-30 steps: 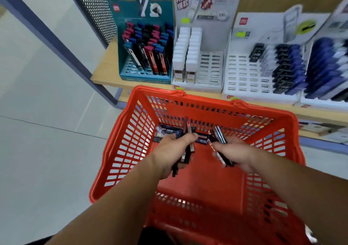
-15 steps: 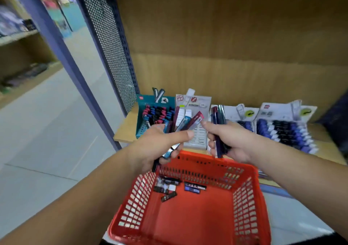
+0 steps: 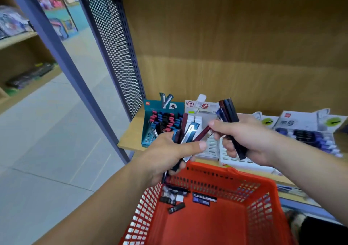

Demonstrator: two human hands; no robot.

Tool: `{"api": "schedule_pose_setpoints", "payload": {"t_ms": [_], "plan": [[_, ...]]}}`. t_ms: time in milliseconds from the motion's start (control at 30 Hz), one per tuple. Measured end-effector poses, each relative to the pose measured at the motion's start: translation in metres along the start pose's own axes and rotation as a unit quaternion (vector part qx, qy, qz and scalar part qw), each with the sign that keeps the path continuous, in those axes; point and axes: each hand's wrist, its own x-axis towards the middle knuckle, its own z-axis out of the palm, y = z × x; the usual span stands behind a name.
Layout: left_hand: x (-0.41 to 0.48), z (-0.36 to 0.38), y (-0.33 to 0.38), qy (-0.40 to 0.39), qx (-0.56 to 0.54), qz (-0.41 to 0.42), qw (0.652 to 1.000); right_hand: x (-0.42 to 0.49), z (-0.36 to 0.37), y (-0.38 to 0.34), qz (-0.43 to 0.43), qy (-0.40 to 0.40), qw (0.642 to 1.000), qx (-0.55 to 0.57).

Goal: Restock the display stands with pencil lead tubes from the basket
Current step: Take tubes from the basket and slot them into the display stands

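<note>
Left hand (image 3: 169, 154), right hand (image 3: 248, 141) grip tubes (image 3: 189, 133); stand (image 3: 202, 106) print seemingly Chinese.

A bunch of pencil lead tubes (image 3: 188, 133) was held in the left hand (image 3: 169, 154), spread out like a fan. More dark tubes (image 3: 230, 112) were gripped in the right hand (image 3: 250, 139). One dark red tube (image 3: 202, 133) from the left bunch was touched at its end by the right hand's fingertips (image 3: 213, 123). Both hands were held above the far edge of the red basket (image 3: 211, 170). A few loose tubes (image 3: 204, 199) were seen lying on its floor. Behind the hands, a teal stand (image 3: 148, 131) and white stands (image 3: 211, 150) were lined up on the wooden shelf (image 3: 130, 133).
</note>
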Motion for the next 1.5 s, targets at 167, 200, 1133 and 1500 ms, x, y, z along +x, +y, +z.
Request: {"api": "schedule_pose_setpoints", "payload": {"t_ms": [167,200,1133,1500], "plan": [[0.014,-0.013,-0.001,0.008,0.020,0.023,0.999,0.011,0.003,-0.003,-0.005,-0.023,1.000,0.005],[0.015,-0.015,-0.001,0.020,0.029,0.029,0.999,0.013,0.003,-0.002,-0.007,-0.024,1.000,0.017],[0.063,-0.111,-0.082,0.311,-0.037,-0.034,0.949,0.140,0.132,-0.045,-0.232,0.046,0.923,-0.303],[0.087,-0.139,-0.107,0.302,-0.056,-0.017,0.951,0.204,0.159,-0.008,-0.230,-0.027,0.848,-0.477]]}}
